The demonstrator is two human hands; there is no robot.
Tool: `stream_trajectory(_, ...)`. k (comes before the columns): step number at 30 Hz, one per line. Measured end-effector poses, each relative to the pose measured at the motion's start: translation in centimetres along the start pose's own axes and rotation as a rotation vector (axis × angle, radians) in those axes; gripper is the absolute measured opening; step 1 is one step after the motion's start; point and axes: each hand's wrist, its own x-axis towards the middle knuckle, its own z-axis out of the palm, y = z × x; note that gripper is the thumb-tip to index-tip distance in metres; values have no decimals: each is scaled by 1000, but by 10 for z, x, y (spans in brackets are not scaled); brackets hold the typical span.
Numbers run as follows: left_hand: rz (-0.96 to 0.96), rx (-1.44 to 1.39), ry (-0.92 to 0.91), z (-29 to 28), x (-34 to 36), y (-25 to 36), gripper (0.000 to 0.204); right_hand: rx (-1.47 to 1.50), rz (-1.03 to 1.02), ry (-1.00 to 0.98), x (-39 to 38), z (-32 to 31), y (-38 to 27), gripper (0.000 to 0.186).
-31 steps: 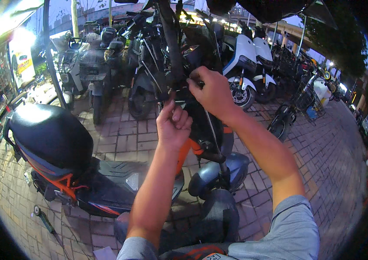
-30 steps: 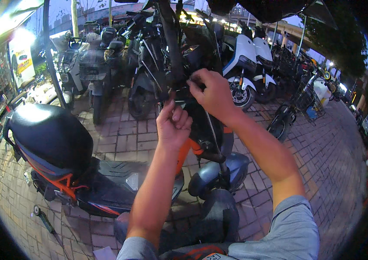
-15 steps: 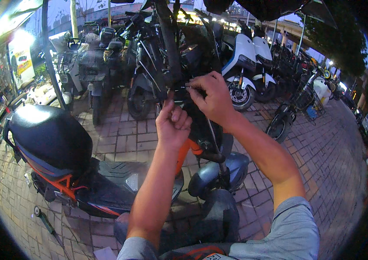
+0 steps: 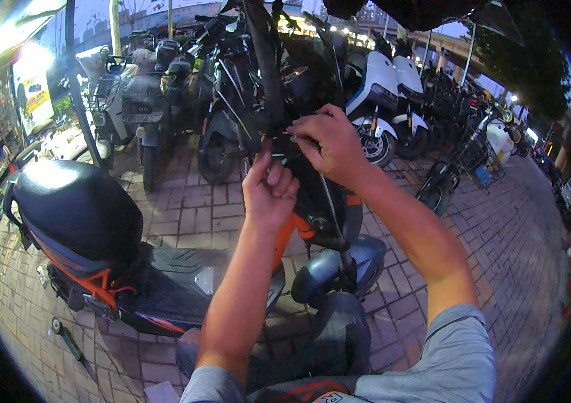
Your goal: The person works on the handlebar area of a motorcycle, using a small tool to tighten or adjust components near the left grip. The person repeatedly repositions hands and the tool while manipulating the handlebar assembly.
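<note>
Both of my hands are raised at the dark front column (image 4: 269,87) of an electric scooter with a black seat (image 4: 77,215) and orange frame parts. My left hand (image 4: 271,188) is closed, its fingers curled and its thumb and forefinger up against the column's dark parts; what they hold is hidden. Just right of it and a little higher, my right hand (image 4: 329,144) pinches something small and thin at the same spot, too dark and small to name. Below them are the scooter's dark footboard (image 4: 181,279) and its grey-blue front fender (image 4: 326,269).
A long dark tool with a round end (image 4: 67,339) lies on the brick paving (image 4: 191,225) at lower left. Parked scooters (image 4: 376,87) and a basket bike (image 4: 467,158) stand beyond. A dark pole (image 4: 77,87) rises at left, near a brightly lit stall (image 4: 33,101).
My right hand has turned slightly, its fingers a little more bent over the pinched spot. My left hand stays in nearly the same place.
</note>
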Motion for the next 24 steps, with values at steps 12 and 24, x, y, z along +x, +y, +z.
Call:
stream_trajectory(12, 20, 159, 33, -1, 6, 3, 15, 18, 53, -44, -2, -3, -8, 21)
stream_trajectory(24, 88, 300, 236, 13, 14, 6, 24, -20, 95, 87, 1, -2, -13, 17)
